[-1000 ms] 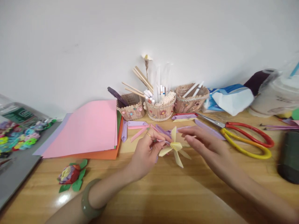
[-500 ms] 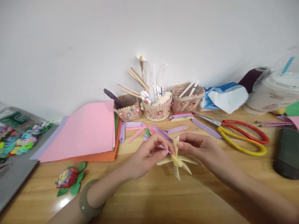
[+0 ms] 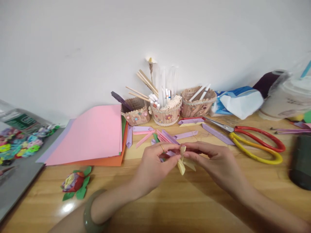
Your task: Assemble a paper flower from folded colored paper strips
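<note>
A pale yellow folded-paper flower [image 3: 181,166] is pinched between my two hands above the middle of the table. My left hand [image 3: 159,163], with a ring on one finger, grips its left side with thumb and forefinger. From the other side, the thumb and fingers of my right hand [image 3: 211,158] close on a petal. My fingers cover much of the flower, so only a few petals show. Just behind the hands lie folded purple paper strips [image 3: 187,134] and pink paper strips [image 3: 144,139].
Stacked coloured paper [image 3: 89,136] and a finished paper flower [image 3: 74,182] lie to the left. Decorated baskets [image 3: 167,116] line the wall. Large scissors [image 3: 257,139], a tissue pack [image 3: 238,100], a plastic cup [image 3: 286,97] and a dark object [image 3: 301,161] are at right.
The yellow flower has turned in my hands; its spread petals, visible before, are now mostly hidden by my fingers. Both hands have drawn closer together. The view has shifted slightly.
</note>
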Available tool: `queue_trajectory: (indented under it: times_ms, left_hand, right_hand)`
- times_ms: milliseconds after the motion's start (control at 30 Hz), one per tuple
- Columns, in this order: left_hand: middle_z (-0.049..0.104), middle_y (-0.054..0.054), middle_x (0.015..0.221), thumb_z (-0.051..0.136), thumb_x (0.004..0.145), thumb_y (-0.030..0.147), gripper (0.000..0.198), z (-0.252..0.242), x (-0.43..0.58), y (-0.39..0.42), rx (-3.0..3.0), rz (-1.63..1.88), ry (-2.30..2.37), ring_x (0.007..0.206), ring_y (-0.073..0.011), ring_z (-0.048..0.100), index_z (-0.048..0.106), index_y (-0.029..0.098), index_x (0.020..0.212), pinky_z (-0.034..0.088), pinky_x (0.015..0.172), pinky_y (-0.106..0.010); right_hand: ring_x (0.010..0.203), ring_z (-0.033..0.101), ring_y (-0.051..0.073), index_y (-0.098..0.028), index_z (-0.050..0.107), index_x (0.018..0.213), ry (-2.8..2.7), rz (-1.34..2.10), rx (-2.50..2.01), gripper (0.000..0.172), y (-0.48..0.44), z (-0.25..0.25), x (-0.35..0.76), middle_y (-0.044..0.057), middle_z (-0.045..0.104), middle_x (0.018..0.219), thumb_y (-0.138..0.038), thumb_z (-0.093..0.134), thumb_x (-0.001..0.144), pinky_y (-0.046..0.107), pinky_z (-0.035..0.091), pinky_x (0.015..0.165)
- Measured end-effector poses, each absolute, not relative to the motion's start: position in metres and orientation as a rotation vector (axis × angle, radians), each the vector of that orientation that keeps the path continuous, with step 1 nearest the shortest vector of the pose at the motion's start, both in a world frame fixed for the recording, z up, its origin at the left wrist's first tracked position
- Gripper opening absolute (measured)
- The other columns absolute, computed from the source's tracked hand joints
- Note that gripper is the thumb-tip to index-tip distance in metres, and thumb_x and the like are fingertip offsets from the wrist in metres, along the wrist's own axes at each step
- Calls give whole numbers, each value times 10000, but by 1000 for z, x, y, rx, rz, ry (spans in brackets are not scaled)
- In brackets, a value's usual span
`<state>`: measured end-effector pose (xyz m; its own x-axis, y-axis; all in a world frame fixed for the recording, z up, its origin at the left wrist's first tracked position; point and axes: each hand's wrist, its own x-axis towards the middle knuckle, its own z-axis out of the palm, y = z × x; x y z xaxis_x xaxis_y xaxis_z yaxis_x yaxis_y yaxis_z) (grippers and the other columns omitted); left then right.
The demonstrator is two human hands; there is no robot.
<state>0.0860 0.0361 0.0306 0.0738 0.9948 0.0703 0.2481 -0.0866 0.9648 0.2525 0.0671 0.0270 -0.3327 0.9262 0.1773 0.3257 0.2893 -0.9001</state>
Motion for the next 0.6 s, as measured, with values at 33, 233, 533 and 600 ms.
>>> queue_trajectory:
  times_ms: [33, 233, 533, 600]
  left_hand:
    - [704, -55, 878, 604, 741, 171, 185, 30, 86, 35, 1513, 1106, 1326, 743, -158, 638, 697, 175, 901, 522, 633, -266]
    - [732, -56, 832, 600, 763, 156, 191, 28, 86, 32, 1691, 1188, 1391, 738, -159, 663, 716, 162, 915, 545, 712, -278]
    - [727, -50, 790, 579, 776, 96, 159, 29, 84, 32, 2141, 1351, 1316, 710, -142, 656, 682, 164, 876, 529, 679, -271]
    - [710, -49, 745, 592, 765, 101, 103, 32, 84, 32, 2123, 1353, 1311, 680, -136, 631, 664, 155, 816, 511, 655, -268]
  right_hand:
    - [732, 688, 218, -210, 728, 858, -1806, 1019, -1142, 197, 67, 27, 252, 46, 738, 839, -343, 652, 734, 331, 555, 663]
    - [645, 689, 196, -202, 727, 766, -1869, 821, -1183, 167, 63, 27, 252, 23, 741, 761, -324, 614, 763, 280, 550, 592]
    - [543, 596, 123, -187, 621, 702, -2115, 373, -1026, 166, 62, 27, 257, 2, 661, 625, -284, 571, 827, 226, 431, 496]
    - [540, 566, 108, -184, 583, 685, -2129, 434, -957, 155, 62, 30, 257, -6, 622, 610, -259, 584, 821, 210, 412, 492]
